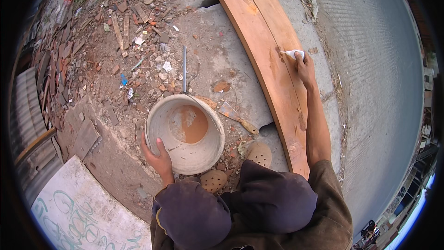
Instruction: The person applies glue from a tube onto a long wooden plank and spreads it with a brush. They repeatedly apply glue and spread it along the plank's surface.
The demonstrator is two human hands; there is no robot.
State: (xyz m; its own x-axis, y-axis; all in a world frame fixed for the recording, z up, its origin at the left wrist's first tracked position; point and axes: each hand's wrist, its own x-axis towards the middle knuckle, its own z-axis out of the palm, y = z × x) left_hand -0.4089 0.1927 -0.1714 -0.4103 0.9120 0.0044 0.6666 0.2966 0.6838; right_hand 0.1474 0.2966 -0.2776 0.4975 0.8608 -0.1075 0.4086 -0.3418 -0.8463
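While the person's knees (192, 215) bend close below me, a dusty clog (213, 180) shows just beyond them, beside a pale bucket (203, 152) with brown residue (194, 124) inside. The left hand (159, 159) is spread at the bucket's near-left rim, thumb and fingers well apart; I can't tell how firmly it grips. A scraper (239, 118) lies just past the bucket, to its right. Farther out, the right hand (304, 68), much the nearer one to the long wooden plank (280, 95), is closed around a small white bottle (294, 54). The bottle points leftward across the plank, its nozzle right at the dark seam (292, 79), which runs lengthwise away from the person. Broken rubble (134, 16) spreads beyond, to the left.
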